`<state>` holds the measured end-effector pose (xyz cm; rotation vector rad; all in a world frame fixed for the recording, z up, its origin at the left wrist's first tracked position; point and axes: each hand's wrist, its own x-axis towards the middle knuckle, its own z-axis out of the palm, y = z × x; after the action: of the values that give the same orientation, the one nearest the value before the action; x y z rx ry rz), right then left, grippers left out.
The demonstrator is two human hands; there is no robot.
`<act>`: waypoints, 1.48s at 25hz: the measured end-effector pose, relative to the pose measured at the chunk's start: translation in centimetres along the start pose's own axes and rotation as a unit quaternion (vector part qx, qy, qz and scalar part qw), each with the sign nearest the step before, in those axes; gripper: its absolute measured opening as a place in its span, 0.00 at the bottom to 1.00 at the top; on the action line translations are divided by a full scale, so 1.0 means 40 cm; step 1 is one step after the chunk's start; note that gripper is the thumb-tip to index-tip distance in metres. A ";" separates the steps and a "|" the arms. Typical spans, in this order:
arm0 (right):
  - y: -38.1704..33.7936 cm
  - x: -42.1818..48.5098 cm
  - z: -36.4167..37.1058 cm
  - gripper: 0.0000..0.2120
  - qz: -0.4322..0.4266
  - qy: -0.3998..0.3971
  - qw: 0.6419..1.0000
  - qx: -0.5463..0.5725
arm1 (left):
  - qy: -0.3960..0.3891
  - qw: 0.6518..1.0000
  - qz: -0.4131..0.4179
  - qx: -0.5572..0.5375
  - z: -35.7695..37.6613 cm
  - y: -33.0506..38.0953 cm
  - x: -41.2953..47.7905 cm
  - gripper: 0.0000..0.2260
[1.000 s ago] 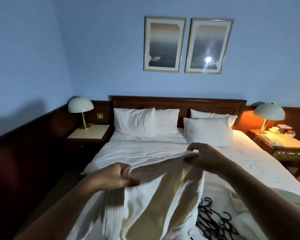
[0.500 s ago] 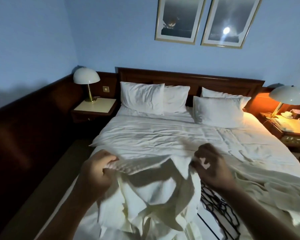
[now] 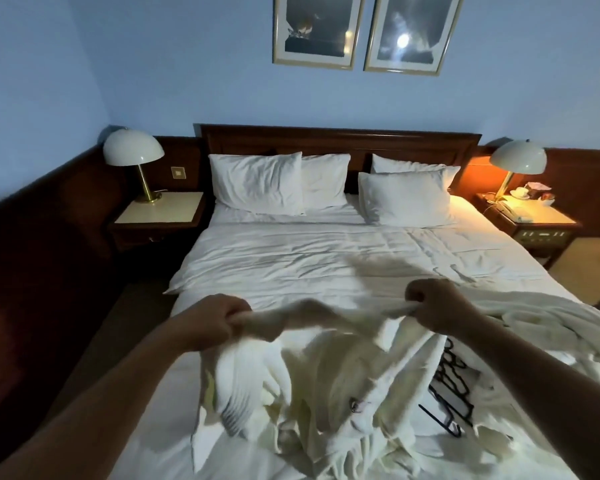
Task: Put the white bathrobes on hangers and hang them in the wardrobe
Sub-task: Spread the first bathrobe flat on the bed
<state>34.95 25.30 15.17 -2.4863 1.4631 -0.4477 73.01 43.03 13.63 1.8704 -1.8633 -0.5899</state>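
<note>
Gripping bathrobe [image 3: 326,375] (collar?), left hand [image 3: 212,322], right hand [image 3: 440,306]

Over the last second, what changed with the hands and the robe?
The left hand and right hand lowered the white cloth bathrobe toward the white-sheeted bed and pulled its upper edge out between them. Both kept gripping. The thin black hangers stayed on the bed.

A hotel-style bedroom is indicated by a made double bed [image 3: 326,258], matching bedside lamps [image 3: 133,161] and framed prints [image 3: 317,29].
</note>
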 end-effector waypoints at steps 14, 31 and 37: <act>0.113 0.026 -0.096 0.18 0.169 -0.015 0.942 0.288 | 0.136 0.985 -0.041 -0.093 0.087 0.076 0.121 0.04; 0.421 0.097 0.028 0.05 0.094 -0.140 0.962 0.213 | 0.113 0.993 -0.022 -0.008 0.104 0.077 0.205 0.06; 0.438 0.121 0.087 0.09 0.135 0.055 0.975 0.168 | 0.158 0.943 0.133 0.261 0.203 0.074 0.162 0.16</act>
<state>24.27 12.78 6.72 -1.9963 1.5870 -0.7215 65.93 36.51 8.74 1.8190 -2.1248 0.3150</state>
